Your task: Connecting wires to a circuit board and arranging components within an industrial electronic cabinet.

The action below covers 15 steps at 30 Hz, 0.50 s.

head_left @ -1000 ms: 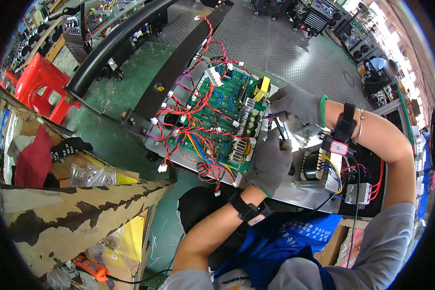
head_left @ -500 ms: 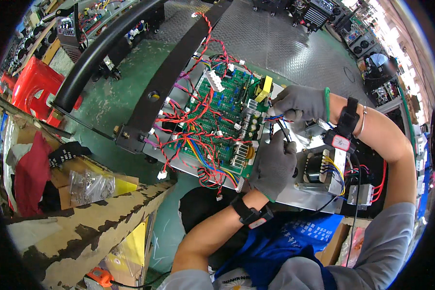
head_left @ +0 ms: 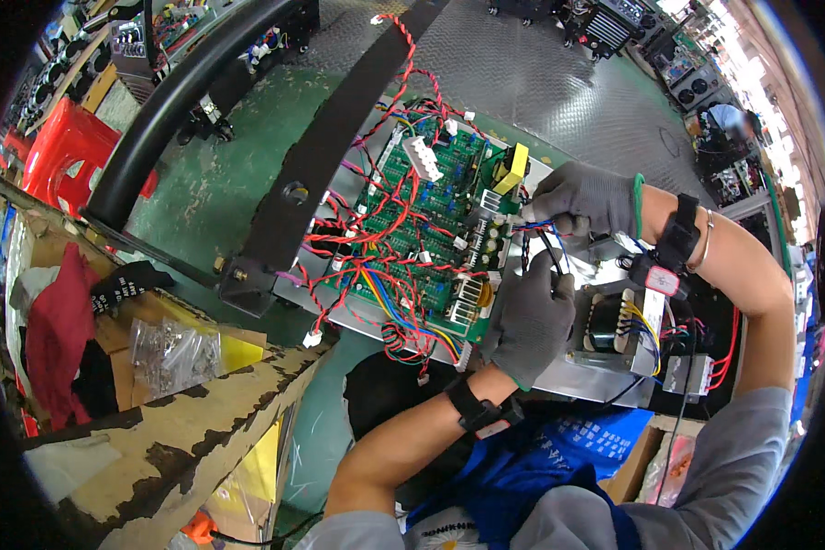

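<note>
Both my hands wear grey gloves and work at the right edge of a green circuit board (head_left: 412, 197). My right hand (head_left: 588, 203) is closed on a small bundle of blue and red wires (head_left: 539, 225). Just below it, my left hand (head_left: 533, 316) is closed around thin dark strands (head_left: 552, 249), which look like wires; their lower ends are hidden in the fingers. Many red twisted wires with white connectors cross the board. A yellow-wrapped transformer (head_left: 515, 167) stands at its upper right corner, near my right hand.
A black metal bar (head_left: 321, 165) rises along the board's left side, beside a thick black tube (head_left: 170, 119). Right of my left hand sits a wound transformer (head_left: 607, 321) with yellow and blue leads. A worn box (head_left: 183, 431) stands lower left, a red stool (head_left: 69, 156) behind it.
The view has shifted slightly. My hands stay at the same edge of the board, and more of the blue wires shows between them.
</note>
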{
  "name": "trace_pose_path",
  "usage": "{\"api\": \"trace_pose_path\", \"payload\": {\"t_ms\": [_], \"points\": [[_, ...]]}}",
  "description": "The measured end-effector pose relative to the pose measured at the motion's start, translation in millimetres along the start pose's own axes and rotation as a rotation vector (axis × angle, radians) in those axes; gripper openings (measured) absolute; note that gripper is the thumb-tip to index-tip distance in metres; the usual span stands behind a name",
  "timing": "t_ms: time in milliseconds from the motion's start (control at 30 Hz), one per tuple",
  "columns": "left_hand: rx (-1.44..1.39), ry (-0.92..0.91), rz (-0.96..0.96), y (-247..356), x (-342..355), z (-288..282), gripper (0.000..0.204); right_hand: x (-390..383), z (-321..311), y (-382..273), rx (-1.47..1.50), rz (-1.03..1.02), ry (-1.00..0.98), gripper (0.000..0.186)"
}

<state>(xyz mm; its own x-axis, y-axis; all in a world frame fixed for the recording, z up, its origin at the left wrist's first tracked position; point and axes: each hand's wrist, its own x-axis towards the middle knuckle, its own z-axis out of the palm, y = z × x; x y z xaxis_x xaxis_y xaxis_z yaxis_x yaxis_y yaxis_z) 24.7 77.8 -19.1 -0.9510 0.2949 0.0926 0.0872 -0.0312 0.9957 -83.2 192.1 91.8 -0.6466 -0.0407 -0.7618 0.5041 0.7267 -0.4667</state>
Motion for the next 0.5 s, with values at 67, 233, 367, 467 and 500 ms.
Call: {"api": "trace_pose_path", "payload": {"t_ms": [67,233,367,467,500], "points": [[0.023,0.024,0.003,-2,-1,0,0.018,-1,2,0,-0.031,0.016,0.103,0.025],[0.131,0.08,0.112,-7,0,3,0.013,-7,6,3,-0.042,-0.379,-0.002,0.021],[0.159,0.012,-0.007,-9,1,-1,0.01,-11,25,-10,-0.051,-0.189,0.178,0.02],[0.049,0.0,-0.048,-4,-1,1,0.009,-16,25,-10,-0.005,-0.096,0.253,0.022],[-0.034,0.001,-0.078,-3,-1,1,0.009,-15,24,-9,0.002,-0.125,0.233,0.023]]}}
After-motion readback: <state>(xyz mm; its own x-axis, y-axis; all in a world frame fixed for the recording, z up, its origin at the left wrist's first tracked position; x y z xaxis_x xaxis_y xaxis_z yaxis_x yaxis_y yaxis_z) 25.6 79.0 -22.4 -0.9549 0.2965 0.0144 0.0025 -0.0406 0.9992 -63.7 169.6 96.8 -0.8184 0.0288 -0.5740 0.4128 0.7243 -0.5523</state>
